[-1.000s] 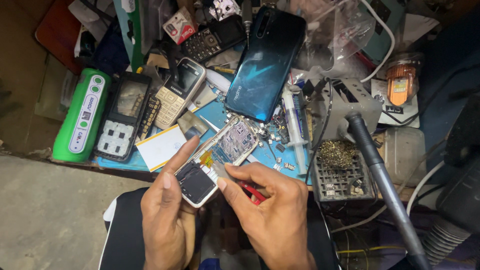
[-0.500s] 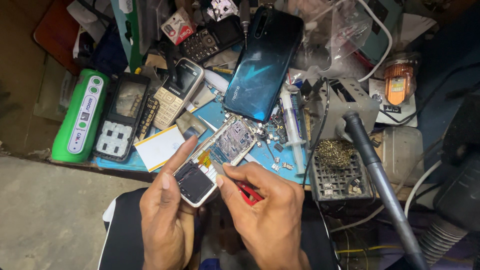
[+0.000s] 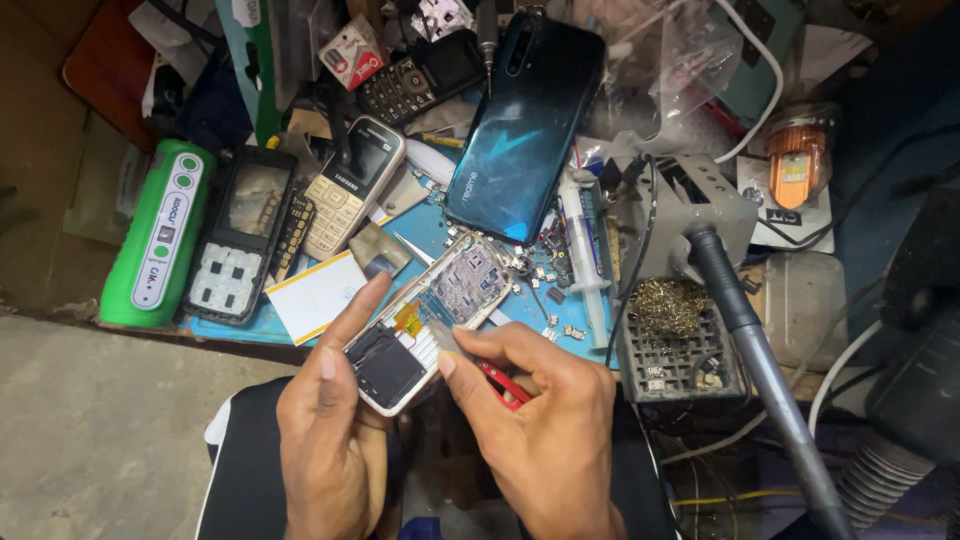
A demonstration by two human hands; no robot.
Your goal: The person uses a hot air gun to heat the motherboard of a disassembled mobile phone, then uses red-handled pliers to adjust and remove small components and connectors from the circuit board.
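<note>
Head view is showing the left hand (image 3: 335,440) cradling an opened small phone (image 3: 420,325) — fingers wrapped under its white frame, thumb lying along the left edge — so that its bare circuit board is tilting up over the front edge of the blue work mat (image 3: 425,230). The right hand (image 3: 545,430) is pinching a red-handled tool (image 3: 495,375) between thumb and forefinger, with its metal tip resting on the board near the orange flex; whether it is tweezers or a small blade cannot be told. Doing this well seems to be a matter of keeping the left grip steady and the tip flat and light, since the parts on the board look fine and easy to scratch. Just beyond, loose screws (image 3: 555,290) are lying scattered on the mat beside a syringe (image 3: 585,250), with a dark teal smartphone (image 3: 525,125) further back — a careless elbow could be sending them off.
</note>
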